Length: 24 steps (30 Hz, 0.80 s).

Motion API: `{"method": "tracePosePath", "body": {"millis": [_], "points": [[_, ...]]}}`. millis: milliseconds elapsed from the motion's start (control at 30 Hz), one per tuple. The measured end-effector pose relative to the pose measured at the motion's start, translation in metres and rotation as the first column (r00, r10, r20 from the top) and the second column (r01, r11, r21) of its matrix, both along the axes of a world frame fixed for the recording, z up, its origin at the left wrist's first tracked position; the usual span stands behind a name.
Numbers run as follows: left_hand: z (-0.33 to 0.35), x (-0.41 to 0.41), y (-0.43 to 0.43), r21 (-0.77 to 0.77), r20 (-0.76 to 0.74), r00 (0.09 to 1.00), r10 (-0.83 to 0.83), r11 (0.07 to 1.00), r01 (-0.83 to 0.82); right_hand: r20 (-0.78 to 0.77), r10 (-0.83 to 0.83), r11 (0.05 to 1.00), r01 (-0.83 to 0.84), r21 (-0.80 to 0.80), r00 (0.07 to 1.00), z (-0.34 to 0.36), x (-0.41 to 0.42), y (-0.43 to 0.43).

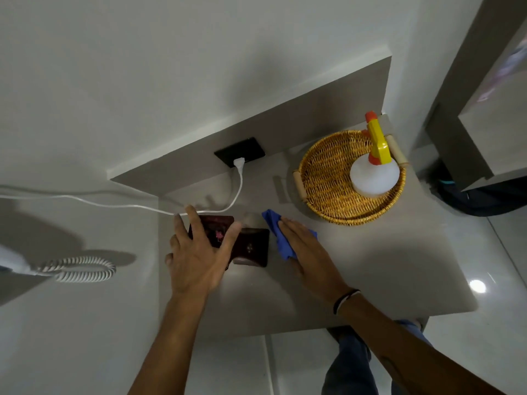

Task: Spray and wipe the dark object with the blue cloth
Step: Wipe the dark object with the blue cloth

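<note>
A dark maroon object (252, 246), like an opened wallet, lies flat on the grey shelf (356, 266). My left hand (199, 252) rests on its left half with fingers spread, pressing it down. A blue cloth (275, 228) lies just right of the object. My right hand (305, 249) lies flat on the cloth, covering its lower part. The spray bottle (374, 169), white with a yellow and orange trigger head, stands upright in the wicker basket (322, 178) at the back right, apart from both hands.
A white cable (238, 186) runs from a plug in a black wall socket (241, 155) leftwards behind the object. A coiled white cord (82, 269) hangs at the left. The shelf's front edge is near my legs, with glossy floor tiles below.
</note>
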<state>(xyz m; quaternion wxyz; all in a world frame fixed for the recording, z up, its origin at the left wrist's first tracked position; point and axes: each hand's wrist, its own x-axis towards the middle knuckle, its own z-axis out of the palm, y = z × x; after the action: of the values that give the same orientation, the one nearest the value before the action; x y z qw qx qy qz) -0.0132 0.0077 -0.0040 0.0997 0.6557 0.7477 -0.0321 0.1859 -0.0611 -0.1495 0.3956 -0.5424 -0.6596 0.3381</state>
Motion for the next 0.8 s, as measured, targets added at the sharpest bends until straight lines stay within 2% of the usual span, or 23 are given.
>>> {"method": "tracePosePath", "body": {"millis": [67,133,200,400,533,700,800], "points": [[0.006,-0.022,-0.002,0.018,0.037,0.962,-0.272,0.962,0.271,-0.009,-0.011,1.0,0.011,0.0,1.0,-0.003,0.004,-0.002],[0.006,-0.046,-0.001,-0.01,0.017,0.842,-0.539,0.842,0.539,-0.005,-0.01,1.0,0.01,0.005,1.0,-0.008,0.007,-0.003],[0.004,-0.061,0.002,-0.049,-0.001,0.769,-0.64,0.768,0.639,0.004,-0.003,1.0,0.003,0.001,1.0,-0.013,0.007,-0.005],[-0.003,-0.06,0.015,-0.028,-0.065,0.764,-0.642,0.767,0.641,-0.105,0.098,0.994,-0.101,-0.028,0.99,-0.008,-0.012,-0.008],[-0.012,-0.06,0.015,-0.004,0.039,0.823,-0.567,0.823,0.568,-0.127,0.097,0.994,-0.103,-0.046,0.987,0.005,-0.033,-0.003],[-0.015,-0.071,0.012,0.142,0.151,0.819,-0.553,0.833,0.536,-0.191,0.066,0.997,-0.058,0.049,0.979,0.028,-0.053,0.013],[-0.017,-0.077,0.007,0.176,0.213,0.836,-0.506,0.862,0.476,-0.177,0.158,0.983,-0.138,0.12,0.972,0.028,-0.069,0.019]]}}
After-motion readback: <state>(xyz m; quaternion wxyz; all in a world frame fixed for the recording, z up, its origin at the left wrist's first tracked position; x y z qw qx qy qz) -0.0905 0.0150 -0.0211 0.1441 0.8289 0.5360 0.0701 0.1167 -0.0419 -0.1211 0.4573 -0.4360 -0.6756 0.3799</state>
